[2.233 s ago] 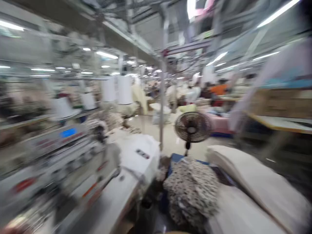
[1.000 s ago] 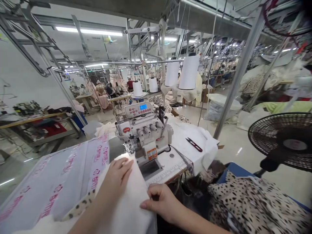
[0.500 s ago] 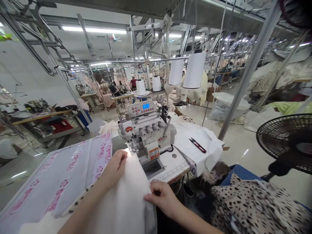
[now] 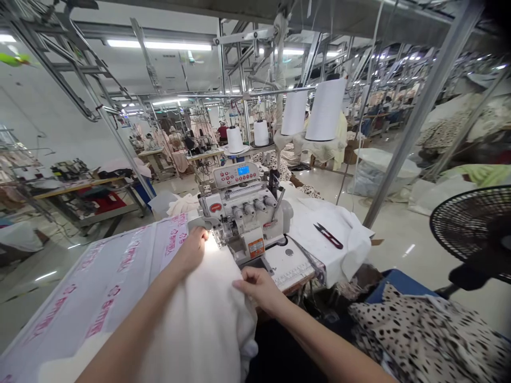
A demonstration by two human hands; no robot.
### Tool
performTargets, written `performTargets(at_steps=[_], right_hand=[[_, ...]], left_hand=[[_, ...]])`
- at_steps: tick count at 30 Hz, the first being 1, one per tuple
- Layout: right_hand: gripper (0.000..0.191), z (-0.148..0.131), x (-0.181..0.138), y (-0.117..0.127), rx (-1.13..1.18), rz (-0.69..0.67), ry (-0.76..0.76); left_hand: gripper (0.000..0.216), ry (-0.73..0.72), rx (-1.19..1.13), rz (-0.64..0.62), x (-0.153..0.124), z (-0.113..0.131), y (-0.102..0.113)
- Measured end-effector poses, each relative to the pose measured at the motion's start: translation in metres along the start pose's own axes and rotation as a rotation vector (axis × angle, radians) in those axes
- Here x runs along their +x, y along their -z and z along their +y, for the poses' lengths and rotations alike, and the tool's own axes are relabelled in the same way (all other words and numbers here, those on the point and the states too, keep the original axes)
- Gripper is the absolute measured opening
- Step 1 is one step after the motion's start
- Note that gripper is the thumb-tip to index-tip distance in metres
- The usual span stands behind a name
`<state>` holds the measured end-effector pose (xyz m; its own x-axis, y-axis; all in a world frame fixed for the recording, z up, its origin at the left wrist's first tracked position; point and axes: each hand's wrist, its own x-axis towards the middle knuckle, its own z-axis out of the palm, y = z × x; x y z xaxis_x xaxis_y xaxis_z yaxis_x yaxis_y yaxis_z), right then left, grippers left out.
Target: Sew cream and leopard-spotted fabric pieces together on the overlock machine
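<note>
White fabric [image 4: 199,314] hangs from the overlock sewing machine [image 4: 251,213] down toward me, its far end lit under the machine's lamp by the presser foot. My left hand [image 4: 195,247] is closed on the fabric's far left part, close beside the needle area. At the fabric's right edge, my right hand [image 4: 259,287] pinches the cloth between thumb and fingers, just in front of the machine bed. The left fingertips are partly hidden from view.
Thread snips [image 4: 328,235] lie on white cloth [image 4: 347,218] right of the machine. Large thread cones [image 4: 325,109] stand behind. A black fan [image 4: 475,229] and spotted fabric [image 4: 431,330] are at the right. Printed plastic sheeting [image 4: 120,271] covers the left table.
Both hands have moved forward toward the machine with the white fabric. The fabric now bunches more near the right hand, and the spotted strip by the left forearm is out of sight.
</note>
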<state>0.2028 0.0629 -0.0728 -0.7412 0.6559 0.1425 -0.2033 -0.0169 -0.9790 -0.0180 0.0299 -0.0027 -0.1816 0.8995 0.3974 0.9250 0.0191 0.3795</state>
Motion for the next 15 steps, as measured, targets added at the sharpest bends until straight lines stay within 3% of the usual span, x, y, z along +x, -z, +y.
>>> performTargets(at_steps=[6,9,12,15], right_hand=[[0.048,-0.005,0.023,-0.004,0.047,0.006,0.001],[0.048,-0.005,0.028,-0.008,0.078,0.022,0.018],[0.046,0.0,0.021,-0.013,0.116,0.005,0.038],[0.039,0.012,0.001,-0.011,0.087,-0.121,0.057]], left_hand=[[0.012,-0.06,0.034,0.059,0.021,-0.016,0.0],[0.012,-0.039,0.072,0.161,0.022,-0.015,0.008],[0.022,0.045,0.129,0.318,-0.011,-0.013,0.016],[0.049,0.189,0.186,0.35,-0.086,-0.022,0.013]])
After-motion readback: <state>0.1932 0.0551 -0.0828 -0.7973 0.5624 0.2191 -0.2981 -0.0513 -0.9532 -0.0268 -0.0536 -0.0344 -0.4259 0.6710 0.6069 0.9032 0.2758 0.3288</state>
